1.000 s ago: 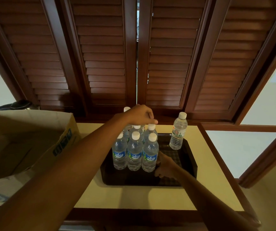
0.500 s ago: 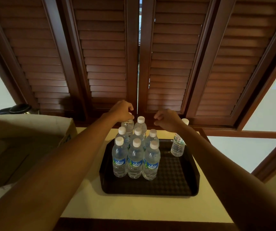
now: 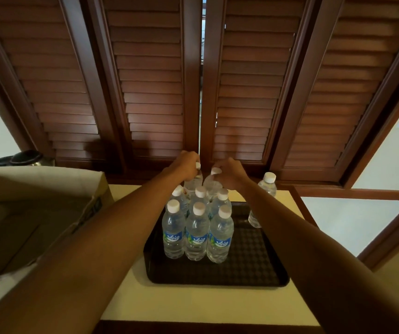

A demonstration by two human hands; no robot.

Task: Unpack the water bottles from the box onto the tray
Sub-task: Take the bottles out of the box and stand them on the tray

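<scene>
A black tray (image 3: 253, 266) lies on the cream table and carries several clear water bottles (image 3: 196, 235) with white caps and blue labels, packed in rows on its left half. My left hand (image 3: 186, 165) is closed on the cap of a back-row bottle (image 3: 192, 184). Just to the right, my right hand (image 3: 229, 173) grips the cap of the neighbouring back-row bottle (image 3: 211, 188). The open cardboard box (image 3: 37, 213) sits on the left; its inside is dim and no bottle shows in it.
One more bottle (image 3: 262, 201) stands at the tray's far right corner, partly behind my right forearm. Brown louvred shutters (image 3: 150, 92) rise directly behind the table. A dark kettle-like object (image 3: 26, 157) sits behind the box. The table's right edge (image 3: 302, 213) borders a wooden rail.
My right hand rose from the tray's front and closed on a back-row bottle cap. My left hand shifted left to the neighbouring back bottle's cap. The view tilted slightly.
</scene>
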